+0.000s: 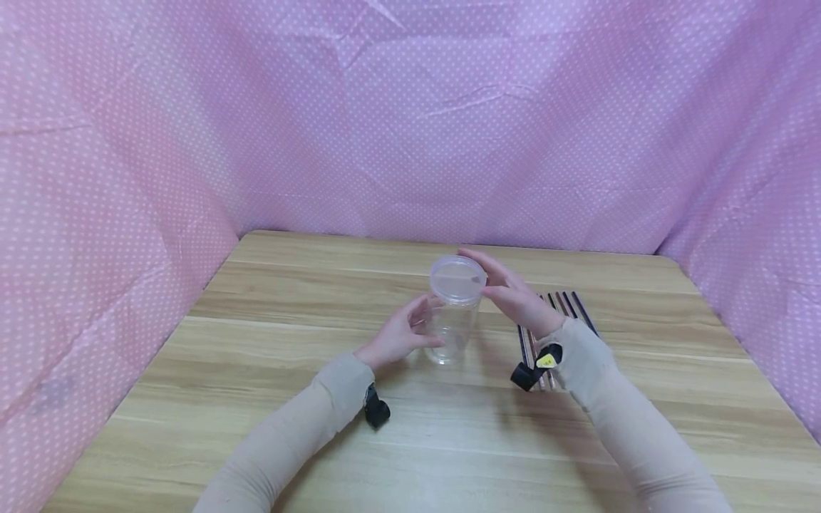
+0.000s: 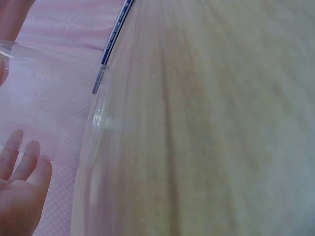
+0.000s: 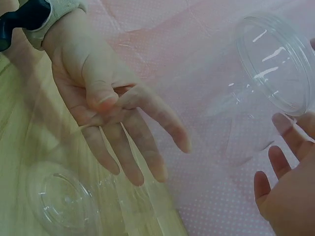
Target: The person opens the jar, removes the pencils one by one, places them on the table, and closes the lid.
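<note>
A clear plastic jar (image 1: pixel 452 335) stands upright at mid-table, a round translucent lid (image 1: pixel 457 279) on its top. My left hand (image 1: pixel 400 335) holds the jar from the left, thumb on the near side and fingers around the far side. Through the clear wall, the right wrist view shows those fingers fairly long and spread. At the top, my right hand (image 1: pixel 509 292) holds the lid's rim between thumb and fingers. The right fingertips (image 3: pixel 283 123) sit right at the rim, the other fingers loosely bent. The jar's base (image 2: pixel 98 115) is close over the tabletop.
Several slim dark and brown pencil-like sticks (image 1: pixel 567 305) lie side by side to the right, partly under my right wrist. The wood-grain table (image 1: pixel 256 385) ends at a pink dotted curtain (image 1: pixel 410 142) on the back and sides. Black camera straps sit on both wrists.
</note>
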`<state>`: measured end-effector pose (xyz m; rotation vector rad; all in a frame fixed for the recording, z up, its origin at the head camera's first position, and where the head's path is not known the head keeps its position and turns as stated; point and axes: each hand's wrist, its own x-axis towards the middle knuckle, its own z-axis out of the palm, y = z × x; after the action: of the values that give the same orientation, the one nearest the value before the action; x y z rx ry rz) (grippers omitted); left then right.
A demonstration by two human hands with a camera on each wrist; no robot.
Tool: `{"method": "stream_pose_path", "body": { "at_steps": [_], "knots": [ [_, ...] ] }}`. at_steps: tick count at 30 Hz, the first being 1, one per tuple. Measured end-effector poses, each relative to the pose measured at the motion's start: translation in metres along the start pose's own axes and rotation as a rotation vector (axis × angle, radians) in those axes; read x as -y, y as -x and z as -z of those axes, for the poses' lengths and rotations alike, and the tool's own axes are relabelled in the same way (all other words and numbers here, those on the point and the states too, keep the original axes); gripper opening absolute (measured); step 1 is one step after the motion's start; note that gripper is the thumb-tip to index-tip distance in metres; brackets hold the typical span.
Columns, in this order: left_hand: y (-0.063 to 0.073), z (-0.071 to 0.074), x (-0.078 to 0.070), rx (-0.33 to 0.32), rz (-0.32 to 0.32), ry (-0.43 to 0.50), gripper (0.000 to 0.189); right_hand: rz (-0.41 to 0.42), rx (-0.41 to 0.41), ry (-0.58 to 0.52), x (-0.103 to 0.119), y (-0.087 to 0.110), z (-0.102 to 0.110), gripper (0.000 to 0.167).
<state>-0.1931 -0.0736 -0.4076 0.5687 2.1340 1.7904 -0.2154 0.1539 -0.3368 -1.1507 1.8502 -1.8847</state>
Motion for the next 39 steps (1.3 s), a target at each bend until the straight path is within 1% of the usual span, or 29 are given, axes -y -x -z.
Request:
{"method": "stream_pose_path", "body": {
  "at_steps": [3, 7, 10, 12, 18, 20, 24, 26, 31, 35, 37, 39],
  "knots": [
    [0.0, 0.0, -0.001, -0.001, 0.007, 0.004, 0.075, 0.025, 0.016, -0.029, -0.001, -0.001, 0.0, 0.059],
    [0.0, 0.0, -0.001, -0.005, 0.009, 0.006, 0.076, 0.033, 0.019, -0.041, -0.001, -0.001, 0.0, 0.057],
    [0.0, -0.001, 0.0, -0.009, 0.007, 0.001, 0.077, 0.016, 0.005, -0.017, 0.0, 0.0, 0.0, 0.056],
    [0.0, -0.001, 0.0, -0.01, 0.01, -0.004, 0.076, -0.011, -0.019, 0.01, 0.001, 0.001, 0.0, 0.057],
    [0.0, -0.001, 0.001, -0.012, 0.007, -0.003, 0.076, -0.175, -0.138, 0.124, 0.011, 0.007, -0.004, 0.062],
    [0.0, -0.001, 0.0, -0.014, 0.011, -0.004, 0.076, -0.212, -0.182, 0.177, 0.014, 0.008, -0.007, 0.062],
    [0.001, -0.001, 0.0, -0.015, 0.014, -0.007, 0.076, -0.226, -0.257, 0.285, 0.018, 0.009, -0.011, 0.062],
    [0.0, -0.001, 0.0, -0.013, 0.017, -0.006, 0.076, -0.225, -0.29, 0.32, 0.019, 0.009, -0.013, 0.061],
    [0.0, -0.001, 0.0, -0.01, 0.019, -0.002, 0.075, -0.234, -0.363, 0.365, 0.021, 0.008, -0.02, 0.06],
    [0.0, -0.001, 0.0, -0.006, 0.002, 0.004, 0.076, -0.251, -0.434, 0.458, 0.022, 0.007, -0.027, 0.058],
    [0.0, 0.0, 0.0, -0.002, -0.005, 0.009, 0.076, -0.244, -0.472, 0.523, 0.023, 0.006, -0.032, 0.058],
    [0.0, 0.0, 0.0, 0.002, -0.007, 0.013, 0.076, -0.22, -0.509, 0.574, 0.023, 0.006, -0.036, 0.058]
  ]
}}
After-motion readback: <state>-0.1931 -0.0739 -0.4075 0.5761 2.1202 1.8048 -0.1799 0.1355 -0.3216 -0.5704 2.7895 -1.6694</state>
